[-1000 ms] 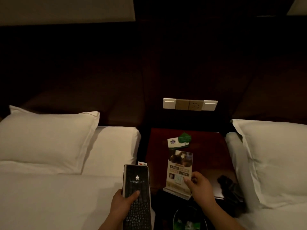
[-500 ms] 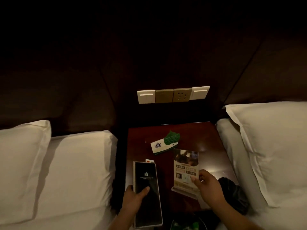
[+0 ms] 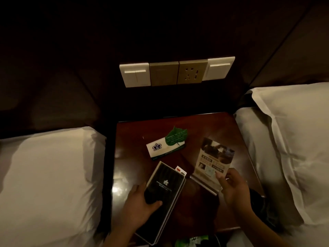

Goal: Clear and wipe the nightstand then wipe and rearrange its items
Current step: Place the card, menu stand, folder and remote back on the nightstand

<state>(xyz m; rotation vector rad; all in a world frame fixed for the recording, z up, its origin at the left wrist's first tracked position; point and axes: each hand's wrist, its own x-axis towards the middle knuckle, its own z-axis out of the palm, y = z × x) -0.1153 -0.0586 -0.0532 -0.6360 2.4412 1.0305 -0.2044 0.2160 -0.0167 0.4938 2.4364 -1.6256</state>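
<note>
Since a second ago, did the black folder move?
Yes. The black folder in the left hand moved right, from the left bed to over the nightstand.

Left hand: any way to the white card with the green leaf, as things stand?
Probably not yet: the left hand grips the black rectangular folder, so it is occupied. The way over the dark wooden nightstand to the card looks open.

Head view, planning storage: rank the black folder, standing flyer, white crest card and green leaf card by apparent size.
1. black folder, though it is nearest the camera
2. standing flyer
3. white crest card
4. green leaf card
</note>
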